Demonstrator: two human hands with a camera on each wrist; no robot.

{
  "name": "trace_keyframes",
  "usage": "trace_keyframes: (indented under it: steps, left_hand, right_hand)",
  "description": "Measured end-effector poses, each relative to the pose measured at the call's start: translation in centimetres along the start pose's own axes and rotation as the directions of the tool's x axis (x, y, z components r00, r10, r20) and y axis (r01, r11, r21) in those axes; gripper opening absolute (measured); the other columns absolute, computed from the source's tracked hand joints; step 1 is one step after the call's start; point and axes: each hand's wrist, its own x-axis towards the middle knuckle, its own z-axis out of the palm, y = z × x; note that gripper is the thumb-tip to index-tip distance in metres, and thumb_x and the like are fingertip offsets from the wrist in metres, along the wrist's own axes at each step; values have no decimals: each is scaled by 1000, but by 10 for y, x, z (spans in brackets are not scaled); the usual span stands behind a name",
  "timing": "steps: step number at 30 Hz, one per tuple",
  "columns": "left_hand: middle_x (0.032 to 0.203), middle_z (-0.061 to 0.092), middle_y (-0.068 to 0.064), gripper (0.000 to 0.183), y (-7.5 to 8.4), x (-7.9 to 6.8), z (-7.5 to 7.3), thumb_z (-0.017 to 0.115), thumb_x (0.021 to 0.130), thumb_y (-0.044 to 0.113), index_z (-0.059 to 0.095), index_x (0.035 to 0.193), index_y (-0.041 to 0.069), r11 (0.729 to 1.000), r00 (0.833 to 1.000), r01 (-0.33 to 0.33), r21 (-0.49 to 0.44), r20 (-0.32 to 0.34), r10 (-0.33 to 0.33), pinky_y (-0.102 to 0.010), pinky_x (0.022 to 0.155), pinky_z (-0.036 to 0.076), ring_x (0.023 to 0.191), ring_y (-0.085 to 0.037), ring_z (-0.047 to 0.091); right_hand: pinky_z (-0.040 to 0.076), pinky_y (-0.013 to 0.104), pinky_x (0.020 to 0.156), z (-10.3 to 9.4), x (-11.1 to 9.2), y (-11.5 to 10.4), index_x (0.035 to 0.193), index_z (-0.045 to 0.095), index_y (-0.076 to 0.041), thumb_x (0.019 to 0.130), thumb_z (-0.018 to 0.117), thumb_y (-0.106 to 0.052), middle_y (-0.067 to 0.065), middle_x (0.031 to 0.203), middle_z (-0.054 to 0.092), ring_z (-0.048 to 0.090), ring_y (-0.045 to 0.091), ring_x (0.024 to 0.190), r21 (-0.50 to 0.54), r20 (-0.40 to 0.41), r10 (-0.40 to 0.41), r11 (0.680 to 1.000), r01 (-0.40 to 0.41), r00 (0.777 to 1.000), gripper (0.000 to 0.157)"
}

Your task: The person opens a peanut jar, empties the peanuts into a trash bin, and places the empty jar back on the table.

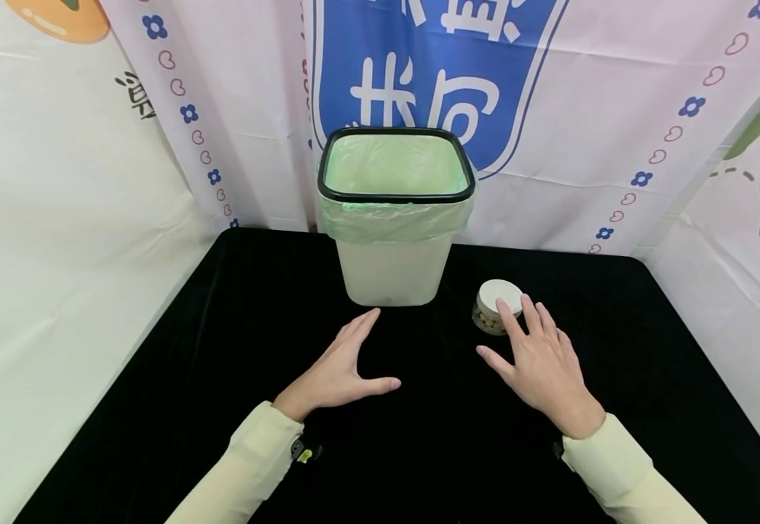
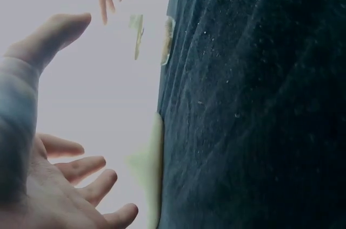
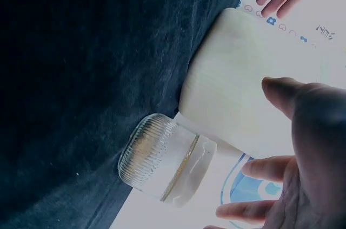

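Note:
A small ribbed clear jar (image 3: pixel 148 150) with a white lid (image 1: pixel 501 296) stands upright on the black cloth, right of centre, with pale brownish contents low inside. My right hand (image 1: pixel 544 364) is nearest to it, fingers spread and overlapping the lid's edge in the head view; nothing is in its grasp. My left hand (image 1: pixel 335 371) hovers over the cloth in front of a white bin (image 1: pixel 393 269), thumb apart from the fingers, holding nothing. The bin has a black rim (image 1: pixel 396 198) and a light green liner bag (image 1: pixel 393 222) folded over its outside.
A black cloth (image 1: pixel 380 451) covers the table. Behind the bin hangs a white curtain (image 1: pixel 268 131) with a blue printed badge (image 1: pixel 419 65). White sheets (image 1: pixel 59 218) flank the table on both sides.

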Motion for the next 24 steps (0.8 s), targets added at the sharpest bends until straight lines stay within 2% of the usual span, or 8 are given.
trace_keyframes:
  steps: [5, 9, 12, 20, 24]
  left_hand:
    - [174, 25, -6, 114, 3, 8, 5, 87, 84, 50, 18, 170, 18, 1000, 1000, -5, -15, -16, 5, -65, 127, 28, 161, -32, 25]
    - [172, 30, -6, 113, 6, 13, 8, 87, 84, 51, 22, 169, 18, 1000, 1000, -5, -16, -23, 5, -62, 125, 33, 159, -31, 31]
    - [170, 32, -7, 113, 8, 17, 10, 87, 83, 52, 24, 169, 16, 1000, 999, -17, -12, -29, 17, -60, 125, 35, 157, -31, 34]
    - [168, 36, -12, 111, 14, 28, 17, 87, 82, 51, 30, 166, 7, 998, 997, -64, 7, -52, 64, -57, 124, 38, 154, -33, 39]
    - [168, 37, -12, 110, 17, 37, 21, 86, 83, 50, 29, 166, 5, 998, 997, -66, 1, -43, 66, -56, 124, 38, 154, -33, 39]
  right_hand:
    - [45, 74, 105, -1, 6, 2, 163, 37, -10, 103, 61, -57, 34, 166, 29, 37, 58, 146, 26, -85, -41, 999, 44, 996, 80]
    - [47, 72, 105, -1, 14, 5, 153, 47, 1, 101, 69, -46, 37, 157, 40, 45, 58, 138, 77, -168, -74, 993, 88, 983, 73]
    - [47, 69, 106, -1, 21, 8, 148, 50, 7, 100, 72, -42, 37, 149, 48, 49, 56, 132, 97, -212, -89, 989, 112, 973, 73]
    - [47, 66, 109, -4, 37, 17, 148, 49, 11, 100, 70, -44, 31, 143, 54, 51, 50, 130, 119, -185, -117, 983, 140, 976, 75]
    - [49, 66, 103, -4, 43, 22, 145, 51, 12, 100, 71, -42, 32, 139, 57, 56, 51, 123, 84, -222, -136, 984, 157, 966, 73]
